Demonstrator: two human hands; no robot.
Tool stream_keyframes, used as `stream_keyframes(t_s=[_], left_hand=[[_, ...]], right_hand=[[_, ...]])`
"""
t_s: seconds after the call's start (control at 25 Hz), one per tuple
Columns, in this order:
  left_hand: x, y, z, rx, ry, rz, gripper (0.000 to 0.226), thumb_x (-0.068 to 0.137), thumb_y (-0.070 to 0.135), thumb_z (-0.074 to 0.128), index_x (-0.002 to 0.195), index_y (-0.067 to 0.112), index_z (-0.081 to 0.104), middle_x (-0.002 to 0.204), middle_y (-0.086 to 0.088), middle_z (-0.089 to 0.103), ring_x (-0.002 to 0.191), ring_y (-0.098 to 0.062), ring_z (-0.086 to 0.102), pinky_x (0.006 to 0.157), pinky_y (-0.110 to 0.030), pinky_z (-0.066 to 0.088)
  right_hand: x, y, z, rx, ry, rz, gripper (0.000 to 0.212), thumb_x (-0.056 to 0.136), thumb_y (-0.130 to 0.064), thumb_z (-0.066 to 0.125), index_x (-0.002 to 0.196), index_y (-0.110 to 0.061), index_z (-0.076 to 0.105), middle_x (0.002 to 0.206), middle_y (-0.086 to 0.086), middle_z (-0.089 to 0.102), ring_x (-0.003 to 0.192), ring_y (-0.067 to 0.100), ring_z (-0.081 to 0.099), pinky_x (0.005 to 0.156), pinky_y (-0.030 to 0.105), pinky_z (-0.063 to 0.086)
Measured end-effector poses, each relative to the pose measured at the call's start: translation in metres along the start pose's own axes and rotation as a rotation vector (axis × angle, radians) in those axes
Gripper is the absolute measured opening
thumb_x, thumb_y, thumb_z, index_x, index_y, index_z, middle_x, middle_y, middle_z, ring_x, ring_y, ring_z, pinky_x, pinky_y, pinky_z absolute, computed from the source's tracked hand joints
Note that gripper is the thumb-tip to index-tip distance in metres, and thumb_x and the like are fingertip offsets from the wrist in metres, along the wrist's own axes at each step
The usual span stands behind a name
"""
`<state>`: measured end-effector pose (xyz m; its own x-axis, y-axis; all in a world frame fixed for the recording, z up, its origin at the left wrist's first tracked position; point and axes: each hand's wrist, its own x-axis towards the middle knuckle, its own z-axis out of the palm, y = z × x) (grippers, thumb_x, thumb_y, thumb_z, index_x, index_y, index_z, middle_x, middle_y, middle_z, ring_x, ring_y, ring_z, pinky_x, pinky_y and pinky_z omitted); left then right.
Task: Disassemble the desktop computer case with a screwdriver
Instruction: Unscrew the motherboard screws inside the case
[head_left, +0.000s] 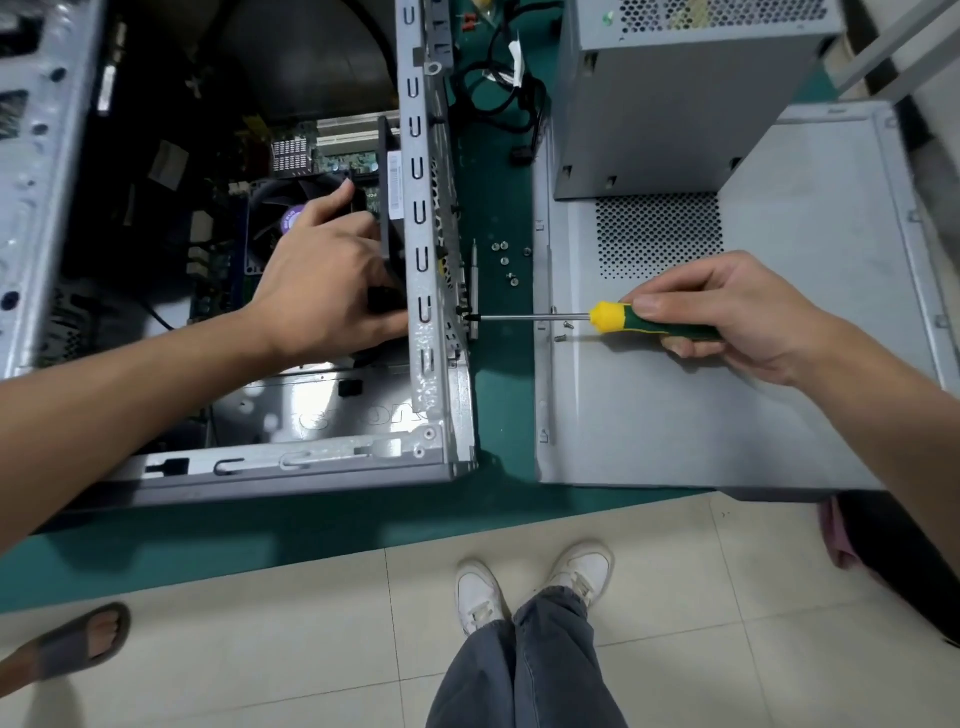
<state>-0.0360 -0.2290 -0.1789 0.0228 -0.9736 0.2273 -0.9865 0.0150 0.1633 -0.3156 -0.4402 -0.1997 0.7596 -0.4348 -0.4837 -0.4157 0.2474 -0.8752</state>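
The open grey computer case lies on the green bench, its motherboard and black CPU fan exposed. My left hand reaches inside and grips the black rear fan that sits against the case's rear wall. My right hand holds a green and yellow screwdriver level. Its tip touches a black screw on the outside of that rear wall.
The removed side panel lies to the right with the grey power supply standing on it. Loose screws and a spare bit lie on the green bench. Black cables trail behind. Another person's sandalled foot stands at lower left.
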Motion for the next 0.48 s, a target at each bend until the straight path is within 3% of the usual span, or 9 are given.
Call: stream_keyframes(t_s=[0.12, 0.24, 0.4, 0.48], left_hand=[[0.000, -0.002, 0.000, 0.013, 0.009, 0.000, 0.057, 0.083, 0.054, 0.045, 0.075, 0.007, 0.077, 0.074, -0.013, 0.070, 0.088, -0.038, 0.066, 0.108, -0.043, 0.024], [-0.001, -0.002, 0.001, -0.004, -0.006, -0.015, 0.070, 0.091, 0.062, 0.036, 0.072, 0.007, 0.076, 0.072, -0.014, 0.069, 0.089, -0.038, 0.066, 0.109, -0.043, 0.025], [-0.001, 0.000, 0.001, 0.009, 0.000, -0.012, 0.069, 0.091, 0.059, 0.035, 0.071, 0.007, 0.076, 0.071, -0.015, 0.068, 0.088, -0.037, 0.065, 0.107, -0.051, 0.031], [0.000, 0.000, 0.000, -0.012, -0.013, -0.010, 0.083, 0.095, 0.066, 0.024, 0.071, 0.005, 0.076, 0.070, -0.015, 0.068, 0.087, -0.037, 0.065, 0.107, -0.046, 0.029]], right_hand=[[-0.003, -0.005, -0.002, -0.071, -0.023, -0.003, 0.046, 0.055, -0.039, 0.087, 0.094, -0.017, 0.079, 0.065, 0.012, 0.063, 0.053, 0.020, 0.051, 0.046, 0.024, 0.038], [-0.003, -0.009, -0.002, -0.099, -0.011, -0.016, 0.043, 0.053, -0.035, 0.086, 0.093, -0.018, 0.079, 0.082, 0.020, 0.067, 0.063, 0.025, 0.056, 0.050, 0.019, 0.049], [0.001, -0.017, -0.001, -0.009, -0.063, 0.044, 0.038, 0.066, -0.039, 0.077, 0.090, -0.010, 0.078, 0.076, 0.018, 0.067, 0.051, 0.018, 0.055, 0.034, 0.017, 0.034], [0.002, -0.021, -0.003, 0.020, -0.046, 0.038, 0.027, 0.069, -0.030, 0.074, 0.087, -0.011, 0.076, 0.073, 0.013, 0.067, 0.051, 0.018, 0.059, 0.035, 0.016, 0.036]])
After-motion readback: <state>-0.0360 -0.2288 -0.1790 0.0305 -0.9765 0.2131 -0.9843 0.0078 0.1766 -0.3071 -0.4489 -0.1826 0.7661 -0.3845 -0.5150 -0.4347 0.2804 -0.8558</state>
